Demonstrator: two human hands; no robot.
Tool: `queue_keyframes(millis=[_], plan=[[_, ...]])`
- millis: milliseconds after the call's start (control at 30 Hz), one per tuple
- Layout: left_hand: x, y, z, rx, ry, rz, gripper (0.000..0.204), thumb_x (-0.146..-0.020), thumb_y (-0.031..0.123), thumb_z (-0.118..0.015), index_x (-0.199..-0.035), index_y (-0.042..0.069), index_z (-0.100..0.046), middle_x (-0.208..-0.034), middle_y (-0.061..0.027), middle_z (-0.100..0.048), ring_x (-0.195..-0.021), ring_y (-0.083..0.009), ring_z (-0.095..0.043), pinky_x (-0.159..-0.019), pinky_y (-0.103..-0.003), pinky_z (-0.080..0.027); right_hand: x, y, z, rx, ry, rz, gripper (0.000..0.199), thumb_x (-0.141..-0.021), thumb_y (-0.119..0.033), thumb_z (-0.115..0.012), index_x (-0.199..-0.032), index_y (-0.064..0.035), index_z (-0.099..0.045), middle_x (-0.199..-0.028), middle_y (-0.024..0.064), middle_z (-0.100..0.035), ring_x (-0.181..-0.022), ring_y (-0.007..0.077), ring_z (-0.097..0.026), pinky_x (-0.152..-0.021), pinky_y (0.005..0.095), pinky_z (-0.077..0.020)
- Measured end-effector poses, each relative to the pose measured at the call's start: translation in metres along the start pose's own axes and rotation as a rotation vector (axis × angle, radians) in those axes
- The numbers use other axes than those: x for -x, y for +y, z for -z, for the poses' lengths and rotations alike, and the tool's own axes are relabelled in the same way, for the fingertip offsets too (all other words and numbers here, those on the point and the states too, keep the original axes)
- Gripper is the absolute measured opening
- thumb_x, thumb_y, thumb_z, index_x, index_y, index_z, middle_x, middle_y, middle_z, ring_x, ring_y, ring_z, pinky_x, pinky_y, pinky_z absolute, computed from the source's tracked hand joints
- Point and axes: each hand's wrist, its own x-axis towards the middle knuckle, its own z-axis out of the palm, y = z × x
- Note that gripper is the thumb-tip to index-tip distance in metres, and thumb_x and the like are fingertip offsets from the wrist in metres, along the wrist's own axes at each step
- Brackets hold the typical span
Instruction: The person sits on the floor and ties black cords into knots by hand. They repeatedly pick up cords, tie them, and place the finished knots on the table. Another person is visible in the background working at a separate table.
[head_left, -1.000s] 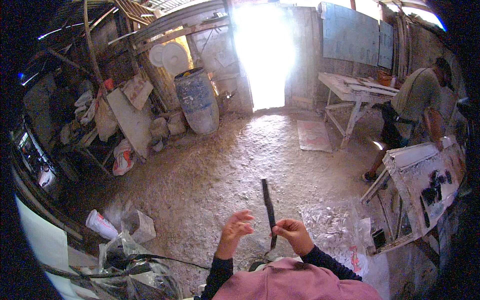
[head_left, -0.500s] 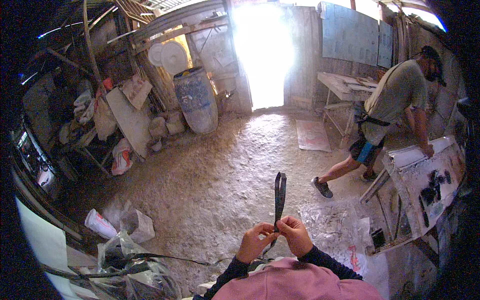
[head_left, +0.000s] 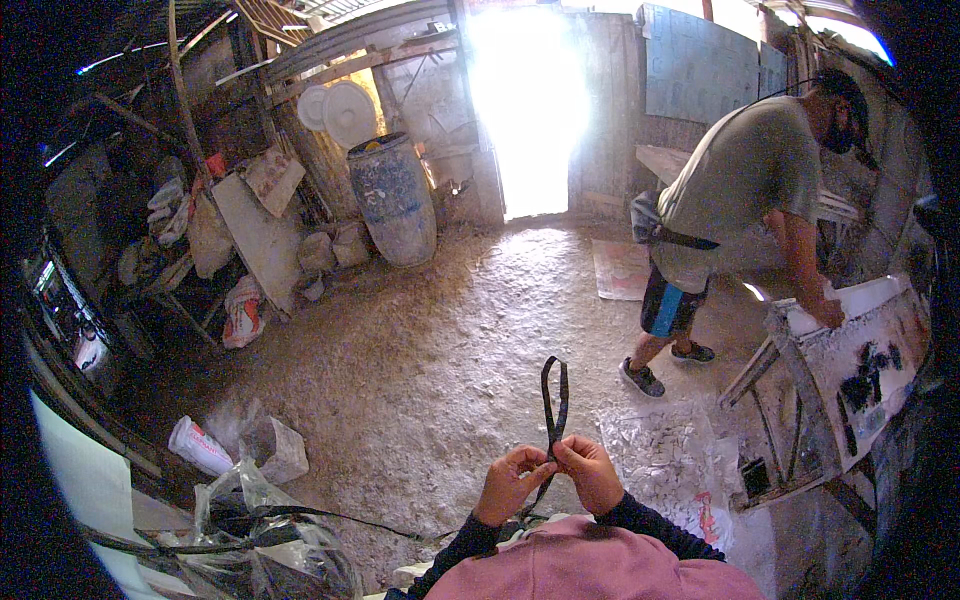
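A narrow black strap (head_left: pixel 563 392) is folded into a loop that stands up above my fingers. Pinched between fingertips, its base is gripped from the left by my left hand (head_left: pixel 507 488) and from the right by my right hand (head_left: pixel 591 474). Both hands nearly touch there. Below them the strap runs down toward my lap. A long black strap stretches leftward to a clear plastic bag (head_left: pixel 235 500), which has more black strapping in and around it. How these lengths join is hidden by my sleeves and pink top.
On the right, a co-worker (head_left: pixel 745 175) bends over a paint-stained slanted bench (head_left: pixel 870 370). A blue barrel (head_left: pixel 395 205) stands near the bright doorway. Boards and sacks (head_left: pixel 243 312) lean at the left. A white bag (head_left: pixel 200 447) lies on the rough floor (head_left: pixel 420 350).
The strap's loop has opened wider and sits slightly lower. My hands stay almost in place. The co-worker has stepped closer to the bench's near side, drawing the back foot in.
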Motion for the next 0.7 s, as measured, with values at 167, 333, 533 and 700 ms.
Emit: queue_keyframes(millis=[167,333,533,700], plan=[[0.000,-0.001,-0.001,0.180,-0.008,-0.001,0.011,-0.079,0.010,-0.063,-0.083,0.003,-0.057,-0.075,0.0010,-0.058,-0.069,-0.0043,-0.053,-0.059,-0.018,-0.043,-0.002,0.001,0.001,0.050,-0.008,0.019,0.013,-0.084,-0.018,-0.056,-0.079,-0.0056,-0.056,-0.073,0.0000,-0.057,-0.067,0.0085,-0.055,-0.065,0.0232,-0.0447],[0.002,0.002,0.003,0.156,-0.068,0.068,0.008,-0.078,0.008,-0.062,-0.080,0.002,-0.057,-0.073,-0.0017,-0.059,-0.067,-0.0077,-0.054,-0.061,-0.021,-0.043,-0.004,-0.002,0.001,0.045,0.027,0.075,0.010,-0.083,-0.017,-0.057,-0.082,-0.0071,-0.055,-0.077,0.0002,-0.058,-0.070,0.0086,-0.055,-0.066,0.0239,-0.0450],[0.002,0.001,0.004,0.077,-0.170,0.062,0.012,-0.080,0.013,-0.061,-0.078,0.002,-0.056,-0.066,0.0026,-0.054,-0.061,-0.0035,-0.047,-0.052,-0.018,-0.037,-0.013,-0.016,0.011,-0.005,0.085,0.126,0.015,-0.082,-0.021,-0.059,-0.085,-0.0062,-0.057,-0.078,0.0005,-0.059,-0.071,0.0095,-0.054,-0.066,0.0248,-0.0449],[0.003,0.002,0.007,0.014,-0.218,0.049,0.012,-0.080,0.014,-0.061,-0.078,0.003,-0.056,-0.066,0.0035,-0.053,-0.061,-0.0031,-0.046,-0.052,-0.018,-0.037,-0.023,-0.026,0.023,-0.186,0.130,0.198,0.018,-0.080,-0.021,-0.060,-0.087,-0.0042,-0.057,-0.078,0.0016,-0.059,-0.068,0.0103,-0.056,-0.066,0.0244,-0.0462]])
